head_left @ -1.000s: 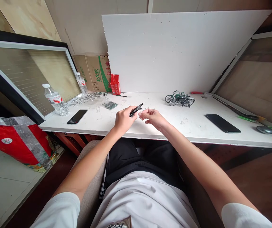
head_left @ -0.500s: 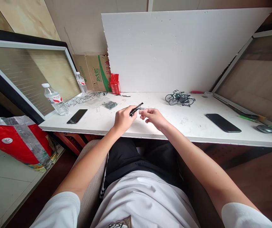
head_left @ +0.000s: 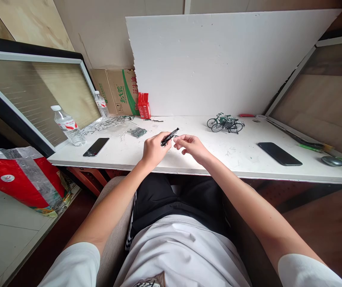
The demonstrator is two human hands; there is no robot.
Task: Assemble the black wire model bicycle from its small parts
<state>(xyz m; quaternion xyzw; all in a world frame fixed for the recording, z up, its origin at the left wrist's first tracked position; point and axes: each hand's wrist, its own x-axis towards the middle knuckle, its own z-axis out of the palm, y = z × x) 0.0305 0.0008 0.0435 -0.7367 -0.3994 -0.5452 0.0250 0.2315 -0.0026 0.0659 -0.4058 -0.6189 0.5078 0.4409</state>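
My left hand (head_left: 156, 149) is closed around a narrow black model part (head_left: 169, 136), seen nearly edge-on and pointing up to the right. Its kind is hard to make out at this size. Close beside it, my right hand (head_left: 191, 146) pinches between thumb and forefinger; a tiny dark piece (head_left: 175, 136) shows at the fingertips, mostly hidden. The two hands are almost touching above the front of the white table (head_left: 129, 159). Two small model bicycles (head_left: 225, 122), green and black, stand together to the right behind my hands.
Black part frames (head_left: 108, 122) and a bag of small parts (head_left: 137, 132) lie at left. Around them are a red box (head_left: 144, 106), water bottles (head_left: 69, 126) and a phone (head_left: 96, 147). Another phone (head_left: 280, 154) and a mouse (head_left: 332, 161) lie right. A white board (head_left: 233, 63) stands behind.
The view has shifted slightly. Both hands keep nearly the same pose; the tiny piece at my right fingertips shows less than before, closer to the black part.
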